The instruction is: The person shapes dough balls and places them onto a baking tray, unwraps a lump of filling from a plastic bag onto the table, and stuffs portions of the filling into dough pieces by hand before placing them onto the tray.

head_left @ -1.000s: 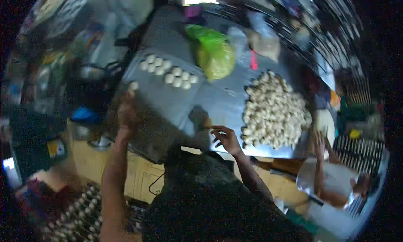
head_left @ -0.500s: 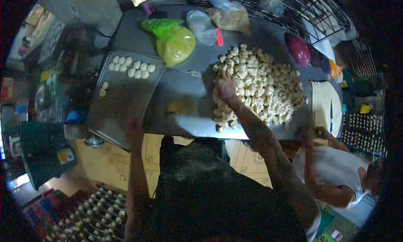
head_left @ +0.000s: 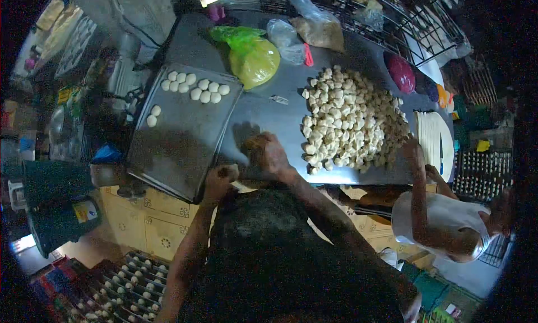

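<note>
My left hand (head_left: 219,182) is by the near edge of the table, close to the tray's near right corner. Its fingers are curled round a small pale piece of dough (head_left: 234,169). My right hand (head_left: 273,156) is low over the dark tabletop, against a yellow-brown patch (head_left: 255,143); its fingers are partly hidden and blurred. To its right spreads a large heap of dough pieces (head_left: 347,115). On the left, a metal tray (head_left: 174,149) bears several smooth round dough balls (head_left: 205,91) in its far half.
At the back lie a green-yellow plastic bag (head_left: 253,59), clear bags (head_left: 288,40) and a dark pink bundle (head_left: 399,72). A co-worker in white (head_left: 440,222) works at the right, by a pale stack (head_left: 434,141). Racks of dough balls (head_left: 126,284) stand lower left.
My right hand has left the dough heap and moved left to the yellow-brown patch. My left hand, blurred over the tray's side before, is now by the table edge with a dough piece. The view has shifted.
</note>
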A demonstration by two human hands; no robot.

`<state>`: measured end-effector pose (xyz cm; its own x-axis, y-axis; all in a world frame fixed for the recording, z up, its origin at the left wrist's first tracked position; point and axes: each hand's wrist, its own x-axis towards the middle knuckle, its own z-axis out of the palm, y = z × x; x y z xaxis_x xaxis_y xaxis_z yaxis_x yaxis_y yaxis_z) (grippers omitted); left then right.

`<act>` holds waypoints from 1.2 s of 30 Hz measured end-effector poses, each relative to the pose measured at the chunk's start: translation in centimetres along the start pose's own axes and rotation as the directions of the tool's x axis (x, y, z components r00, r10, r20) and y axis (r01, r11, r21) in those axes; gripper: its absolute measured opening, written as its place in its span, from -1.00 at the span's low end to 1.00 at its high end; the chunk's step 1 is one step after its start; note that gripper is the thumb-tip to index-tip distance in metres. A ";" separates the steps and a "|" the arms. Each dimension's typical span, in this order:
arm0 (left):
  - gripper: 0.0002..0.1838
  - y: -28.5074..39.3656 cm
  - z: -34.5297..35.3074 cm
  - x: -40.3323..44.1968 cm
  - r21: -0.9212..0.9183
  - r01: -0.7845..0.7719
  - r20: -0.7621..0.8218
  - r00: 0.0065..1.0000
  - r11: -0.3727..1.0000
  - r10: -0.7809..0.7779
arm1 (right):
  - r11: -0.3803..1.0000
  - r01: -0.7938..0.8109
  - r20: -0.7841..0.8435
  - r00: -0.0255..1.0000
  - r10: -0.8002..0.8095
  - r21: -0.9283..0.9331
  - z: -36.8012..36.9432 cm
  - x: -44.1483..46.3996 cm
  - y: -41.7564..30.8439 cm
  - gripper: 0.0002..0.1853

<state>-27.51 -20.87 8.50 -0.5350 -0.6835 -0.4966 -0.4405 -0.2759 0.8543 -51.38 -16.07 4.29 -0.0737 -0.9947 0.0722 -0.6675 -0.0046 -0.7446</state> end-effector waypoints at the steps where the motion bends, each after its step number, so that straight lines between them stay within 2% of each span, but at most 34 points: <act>1: -0.69 -0.4 -1.0 -0.5 0.017 0.028 -0.028 0.999 0.999 -0.027 | 0.990 0.088 0.018 0.996 -0.087 -0.113 2.3 0.6 3.2 -0.56; 2: -0.69 -0.6 -2.0 -0.9 0.036 0.052 -0.060 0.997 0.998 -0.049 | 0.958 0.180 0.043 0.984 -0.175 -0.224 3.6 1.4 5.2 -0.56; 3: -0.69 -2.0 -2.6 -0.9 0.039 0.035 -0.065 0.997 0.999 -0.033 | 0.954 0.189 0.033 0.982 -0.186 -0.232 3.8 2.1 5.4 -0.56; 6: -0.67 -8.2 -3.1 0.6 -0.385 -0.140 -0.008 0.989 0.912 0.148 | 0.750 0.217 0.116 0.976 -0.186 -0.625 4.5 1.3 5.0 -0.61; 7: -0.67 -7.3 -3.4 0.9 -0.385 -0.155 -0.016 0.987 0.910 0.161 | 0.743 0.225 0.114 0.974 -0.198 -0.630 4.5 1.4 5.1 -0.61; 9: -0.65 -4.2 -3.0 -0.4 0.004 -0.137 -0.085 0.987 0.991 0.137 | 0.870 0.199 0.083 0.980 -0.181 -0.451 4.4 0.9 5.3 -0.60; 10: -0.65 -3.1 -2.8 -1.0 0.202 -0.102 -0.124 0.984 0.974 0.129 | 0.919 0.182 0.072 0.983 -0.167 -0.349 4.5 0.4 5.4 -0.60; 11: -0.65 -2.7 -2.7 -1.4 0.202 -0.104 -0.133 0.982 0.974 0.132 | 0.918 0.192 0.074 0.981 -0.177 -0.348 4.8 -0.1 5.7 -0.60; 14: -0.67 -1.4 -1.7 -1.9 0.011 0.072 -0.124 0.990 0.997 -0.070 | 0.865 0.269 -0.037 0.949 -0.313 -0.424 4.8 -0.6 7.0 -0.57; 15: -0.67 -3.1 -1.1 -1.4 0.011 0.068 -0.134 0.989 0.998 -0.066 | 0.862 0.279 -0.036 0.945 -0.324 -0.423 3.7 -0.5 6.4 -0.57; 17: -0.65 -9.7 0.5 0.7 0.091 -0.087 -0.266 0.958 0.992 0.108 | 0.805 0.362 0.048 0.921 -0.386 -0.471 1.2 -0.5 4.2 -0.55; 18: -0.63 -10.3 1.2 0.8 0.141 -0.154 -0.323 0.926 0.978 0.193 | 0.775 0.400 0.090 0.907 -0.412 -0.489 0.4 -0.7 3.5 -0.54; 19: -0.63 -11.0 1.9 0.6 0.148 -0.150 -0.331 0.924 0.978 0.192 | 0.777 0.406 0.087 0.904 -0.418 -0.482 0.1 -0.9 3.0 -0.54; 22: -0.65 -8.9 4.9 -0.8 -0.193 -0.228 -0.361 0.921 0.954 0.147 | 0.773 0.350 0.310 0.928 -0.208 -0.529 -0.6 -1.3 2.6 -0.35; 23: -0.65 -8.2 5.9 -1.5 -0.191 -0.227 -0.369 0.918 0.955 0.144 | 0.773 0.358 0.313 0.925 -0.216 -0.523 -1.5 -1.4 2.1 -0.35; 24: -0.66 -7.6 6.7 -2.3 -0.014 -0.182 -0.388 0.907 0.983 0.162 | 0.763 0.376 0.336 0.916 -0.220 -0.526 -2.5 -1.5 1.6 -0.37; 26: -0.66 -7.0 8.0 -3.3 0.330 -0.064 -0.411 0.888 0.942 0.205 | 0.741 0.410 0.380 0.898 -0.223 -0.532 -4.6 -1.6 0.4 -0.41; 27: -0.66 -6.9 8.6 -3.5 0.329 -0.058 -0.416 0.887 0.943 0.200 | 0.742 0.414 0.384 0.895 -0.227 -0.527 -5.4 -1.8 0.1 -0.41; 28: -0.64 -7.1 8.9 -3.3 0.485 0.058 -0.363 0.921 0.873 0.140 | 0.750 0.404 0.418 0.889 -0.186 -0.524 -6.2 -1.8 -0.2 -0.42; 30: -0.57 -8.6 9.0 -2.4 0.753 0.231 -0.288 0.958 0.616 -0.008 | 0.761 0.380 0.477 0.873 -0.106 -0.527 -7.5 -1.7 -0.9 -0.43; 31: -0.57 -10.2 9.0 -1.3 0.755 0.230 -0.290 0.957 0.614 -0.002 | 0.759 0.381 0.473 0.874 -0.110 -0.528 -8.1 -1.7 -1.3 -0.43; 32: -0.52 -13.8 9.2 0.7 0.279 0.068 -0.126 0.991 0.958 -0.034 | 0.840 0.323 0.441 0.890 -0.113 -0.436 -8.8 -1.6 -1.7 -0.48; 33: -0.44 -17.1 9.4 2.7 -0.323 -0.028 0.034 0.999 0.946 0.041 | 0.904 0.263 0.409 0.906 -0.112 -0.336 -9.4 -1.6 -1.9 -0.52; 34: -0.36 -18.7 9.3 3.9 -0.812 -0.011 0.127 0.973 0.584 0.194 | 0.953 0.201 0.377 0.920 -0.104 -0.227 -10.0 -1.6 -2.3 -0.57; 35: -0.36 -12.4 10.7 3.4 -0.812 -0.011 0.131 0.971 0.584 0.200 | 0.984 0.137 0.347 0.933 -0.090 -0.113 -10.5 -1.8 -2.5 -0.62; 36: -0.31 -5.8 11.1 2.2 -0.835 -0.058 0.046 0.984 0.547 0.174 | 0.997 0.072 0.320 0.945 -0.069 0.004 -10.8 -2.1 -2.7 -0.66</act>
<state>-34.12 -13.27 0.80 -0.6357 -0.6895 -0.3470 0.3924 -0.6758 0.6239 -57.43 -12.85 13.27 0.2135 -0.9726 -0.0921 -0.6680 -0.0765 -0.7402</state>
